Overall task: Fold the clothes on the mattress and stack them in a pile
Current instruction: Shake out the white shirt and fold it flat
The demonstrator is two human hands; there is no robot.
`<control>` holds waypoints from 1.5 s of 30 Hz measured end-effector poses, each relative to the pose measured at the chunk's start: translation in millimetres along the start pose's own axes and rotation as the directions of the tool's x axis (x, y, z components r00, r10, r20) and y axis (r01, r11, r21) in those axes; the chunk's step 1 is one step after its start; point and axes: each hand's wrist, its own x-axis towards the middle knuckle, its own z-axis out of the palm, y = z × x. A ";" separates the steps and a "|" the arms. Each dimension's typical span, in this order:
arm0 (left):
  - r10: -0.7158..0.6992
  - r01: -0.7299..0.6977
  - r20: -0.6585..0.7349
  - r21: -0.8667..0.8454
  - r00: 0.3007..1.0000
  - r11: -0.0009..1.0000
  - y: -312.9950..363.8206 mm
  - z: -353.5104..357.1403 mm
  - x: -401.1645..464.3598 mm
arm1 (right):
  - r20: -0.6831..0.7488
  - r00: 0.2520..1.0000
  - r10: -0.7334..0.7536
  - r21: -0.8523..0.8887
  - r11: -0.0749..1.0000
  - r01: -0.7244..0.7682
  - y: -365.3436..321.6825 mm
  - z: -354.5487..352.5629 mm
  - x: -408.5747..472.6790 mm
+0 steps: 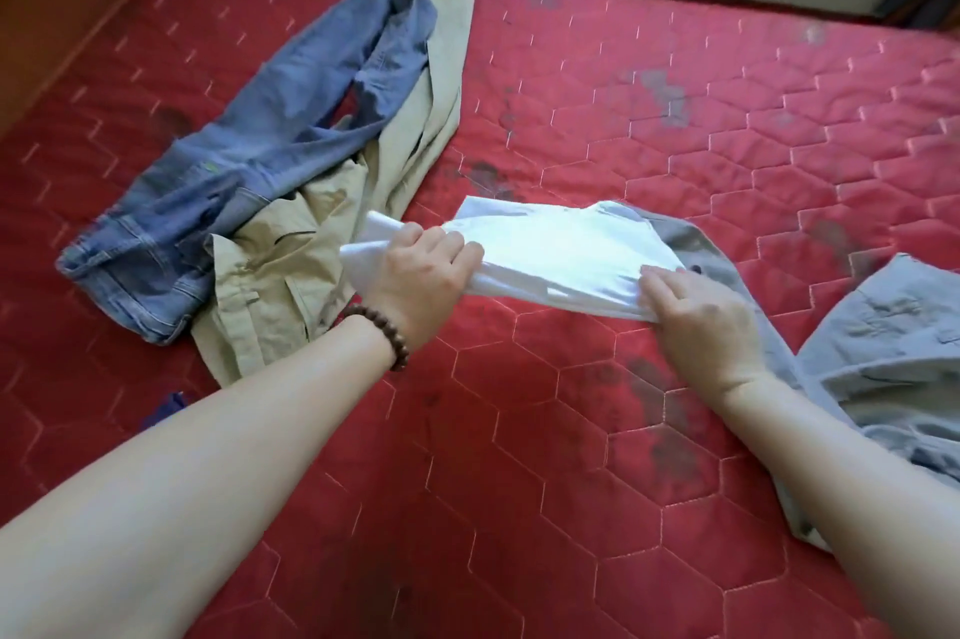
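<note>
White garment point(556, 253) lay mid-mattress point(675, 118), right of the jeans point(249, 144); left hand point(421, 279) and right hand point(701, 321) each pinched an edge. Soft, light, likely slippery; best held at corners

The white garment point(561, 248) that I grip in my left hand point(421, 274) and right hand point(696, 316) is a thin, smooth cloth with a slight sheen, and it lies partly over grey trousers point(872, 368) of a matt woven cloth with a fine ribbed texture. On the far left, the blue jeans point(270, 139) are coarse, faded matt denim with visible stitched seams, and the beige trousers point(415, 118) beside them are a matt, creased cotton-like cloth. The red mattress point(519, 456) has a quilted cloth cover with a faint satin gloss, worn dull and grey in patches, and the bracelet point(384, 331) on my left wrist is made of dark, smooth, wood-like beads.
</note>
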 end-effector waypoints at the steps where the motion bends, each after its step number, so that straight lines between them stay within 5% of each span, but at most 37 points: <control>1: 0.001 -0.001 0.016 0.012 1.000 1.000 4.7 8.9 -12.9 | 0.047 0.999 0.001 0.012 1.000 -0.001 -5.8 9.0 -10.3; 4: -0.001 -0.008 0.188 0.048 0.982 0.999 26.5 44.4 -59.5 | 0.275 0.962 -0.001 0.053 0.999 -0.014 -26.1 50.6 -51.7; 8: -0.022 0.022 0.380 0.004 0.925 1.000 56.7 82.7 -126.1 | 0.690 0.720 -0.072 0.084 0.996 0.019 -54.8 103.2 -119.1; 10: -0.029 0.065 0.465 -0.061 0.885 0.996 65.2 92.0 -151.5 | 0.701 0.704 -0.112 0.126 0.991 0.033 -69.6 111.2 -142.7; 13: -0.073 0.090 0.565 -0.002 0.822 0.996 65.8 95.3 -174.8 | 0.608 0.782 -0.133 0.201 0.980 0.010 -96.5 105.6 -160.7; 17: -0.172 0.160 0.549 0.070 0.818 0.985 45.0 93.5 -185.0 | 0.654 0.745 -0.127 0.271 0.960 -0.074 -142.7 92.9 -169.8; 22: -0.273 0.215 0.669 0.170 0.691 0.962 31.4 98.9 -206.9 | 0.762 0.612 -0.211 0.349 0.930 -0.113 -190.1 97.6 -172.6; 25: -0.359 0.359 0.659 0.142 0.661 0.922 47.0 91.9 -223.8 | 0.751 0.622 -0.222 0.349 0.933 -0.088 -186.1 98.6 -160.7; 27: -0.496 0.578 0.610 0.076 0.618 0.813 63.8 85.1 -229.2 | 0.700 0.684 -0.207 0.349 0.934 -0.075 -170.3 103.3 -144.2; 31: -0.673 0.931 0.658 -0.127 0.338 0.343 99.8 81.3 -218.3 | 0.643 0.757 -0.115 0.238 0.970 -0.055 -124.9 129.9 -101.2; 35: -0.722 0.968 0.651 -0.086 0.234 0.236 118.8 95.8 -204.6 | 0.686 0.727 0.040 0.092 0.986 -0.141 -92.0 161.7 -61.3; 40: -0.752 0.963 0.608 -0.230 0.255 0.141 120.6 110.8 -205.3 | 0.698 0.716 0.000 0.185 0.966 -0.180 -86.1 173.9 -54.8; 45: -0.669 0.896 0.610 -0.183 0.426 0.404 95.3 123.8 -197.7 | 0.750 0.644 0.155 0.169 0.895 -0.412 -92.7 160.2 -82.2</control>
